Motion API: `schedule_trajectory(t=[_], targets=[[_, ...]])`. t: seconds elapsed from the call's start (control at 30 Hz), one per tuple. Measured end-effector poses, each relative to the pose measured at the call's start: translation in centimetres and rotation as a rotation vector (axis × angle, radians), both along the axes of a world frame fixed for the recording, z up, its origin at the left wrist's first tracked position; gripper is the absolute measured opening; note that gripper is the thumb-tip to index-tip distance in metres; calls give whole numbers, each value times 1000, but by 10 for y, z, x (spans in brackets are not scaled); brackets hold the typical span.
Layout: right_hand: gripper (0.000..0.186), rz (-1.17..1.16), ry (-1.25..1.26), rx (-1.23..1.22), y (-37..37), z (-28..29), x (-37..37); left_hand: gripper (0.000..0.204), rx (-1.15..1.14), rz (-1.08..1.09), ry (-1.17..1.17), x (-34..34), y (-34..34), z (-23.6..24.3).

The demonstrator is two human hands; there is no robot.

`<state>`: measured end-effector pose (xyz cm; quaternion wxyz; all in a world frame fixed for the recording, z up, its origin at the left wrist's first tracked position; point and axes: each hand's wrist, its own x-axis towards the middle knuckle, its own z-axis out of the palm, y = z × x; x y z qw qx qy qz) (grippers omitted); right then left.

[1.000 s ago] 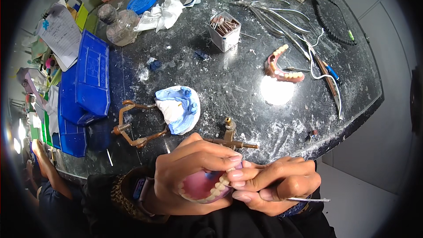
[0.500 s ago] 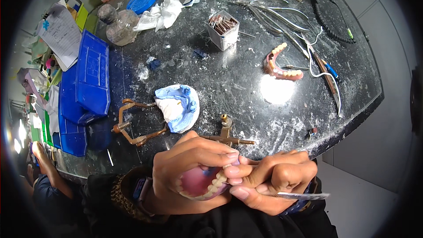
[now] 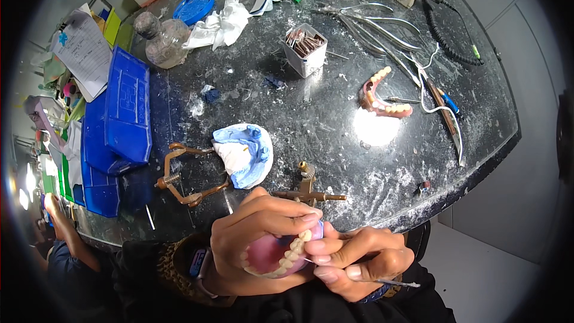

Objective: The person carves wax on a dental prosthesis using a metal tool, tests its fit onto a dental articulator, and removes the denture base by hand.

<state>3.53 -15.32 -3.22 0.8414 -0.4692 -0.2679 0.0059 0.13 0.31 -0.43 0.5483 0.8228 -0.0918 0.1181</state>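
Low in the view, my left hand (image 3: 236, 236) is closed around a pink denture (image 3: 263, 252) with a row of cream teeth; a bit of blue shows at its edge. My left thumb and fingertips press near the end of the tooth row. My right hand (image 3: 373, 257) pinches a thin metal carving tool (image 3: 397, 283). Its narrow tip meets the denture just beside the teeth, while the other end sticks out past my right palm. Fingertips of both hands nearly touch there, and they cover part of the denture.
Ahead lie a blue-and-white dental cast (image 3: 263, 158), a brass articulator frame (image 3: 173, 173) and a brass articulator part (image 3: 306, 185). A second denture (image 3: 373, 98) is farther right, near pliers (image 3: 382, 27). Blue bins (image 3: 128, 113) line the left; a small tub (image 3: 305, 60) stands beyond.
My right hand has shifted slightly left and turned, so the tool's outer end now points lower and looks thinner. My left hand still holds the denture in nearly the same place.
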Motion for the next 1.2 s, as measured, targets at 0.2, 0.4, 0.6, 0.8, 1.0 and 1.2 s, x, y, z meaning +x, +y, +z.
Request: schedule_trajectory(t=[0.2,0.4,0.6,0.8,1.0,1.2], targets=[[44,-65,-112,-67,-2,-1,0,49,24,9,-54,0,-1,-8],[44,-58,-120,-139,0,-3,0,47,27,28,-48,-1,-1,-8],[35,-76,-229,-259,-3,0,-1,45,36,30,-47,-2,-3,-5],[33,67,48,-103,-4,2,-4,43,-23,27,-40,-1,-4,-4],[34,-9,-94,-165,-5,1,0,41,19,30,-72,-1,-4,-10],[36,-79,-115,-168,-2,0,-3,39,11,38,-52,0,-4,-8]])
